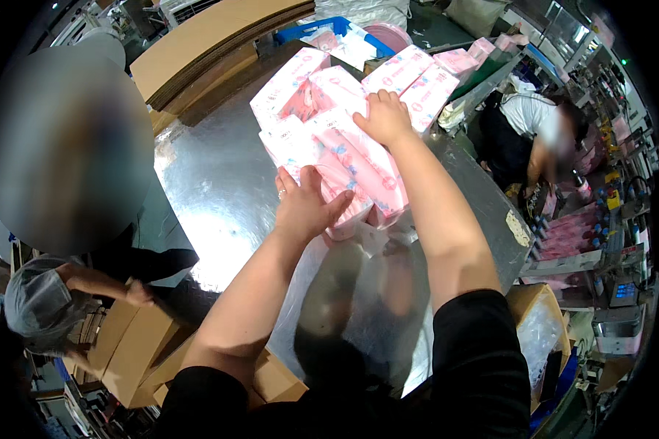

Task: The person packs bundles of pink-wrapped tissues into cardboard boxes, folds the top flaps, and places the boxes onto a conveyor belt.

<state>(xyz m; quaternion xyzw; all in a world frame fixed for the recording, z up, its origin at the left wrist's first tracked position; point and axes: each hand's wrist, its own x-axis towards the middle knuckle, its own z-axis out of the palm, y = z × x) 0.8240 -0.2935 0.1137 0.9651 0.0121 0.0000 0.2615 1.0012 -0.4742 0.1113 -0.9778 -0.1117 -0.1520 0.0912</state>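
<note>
One metal desk point(216, 172) beneath left fingers point(310, 179) and right fingers point(383, 104). Pink-and-white packs point(359, 157) bunched on it between both sets; more just beyond the right. Left fingers splayed, unclenched, against near packs; right bent over the far part, cannot tell whether grasping. Judgement: press evenly from opposite sides, line up edges, avoid denting likely soft walls.

Glare whitens my bench point(216, 168) at left, the far-left surroundings dissolve into blur, and my view bends toward black edges.
</note>
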